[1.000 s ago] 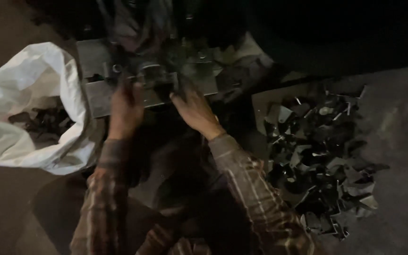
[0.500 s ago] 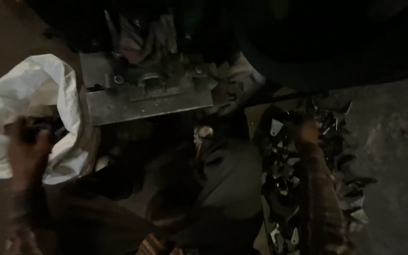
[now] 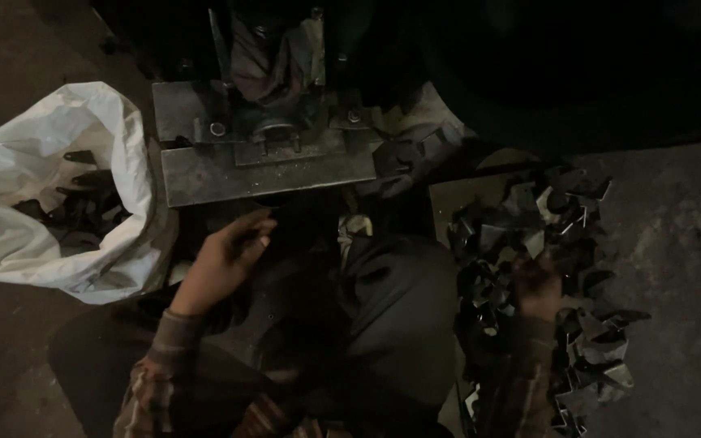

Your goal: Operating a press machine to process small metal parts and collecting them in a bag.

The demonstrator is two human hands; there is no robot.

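My left hand (image 3: 225, 258) hovers just below the front edge of a grey steel press plate (image 3: 204, 174), fingers loosely bent with nothing visible in them. My right hand (image 3: 535, 285) rests down in a pile of small bent metal pieces (image 3: 561, 235) on the right. It is dim there, and whether its fingers have closed on a piece cannot be told. Both sleeves are plaid. A fixture with bolts (image 3: 273, 134) sits on the plate under the dark press head.
An open white sack (image 3: 50, 154) on the left floor holds dark metal pieces (image 3: 83, 207). My dark-clothed lap (image 3: 399, 316) fills the space between the hands. The grey floor (image 3: 675, 227) extends right; the background is dark.
My left hand has come away from the white sack and moved right, up to the press plate. My right hand has stayed in the pile of metal pieces.
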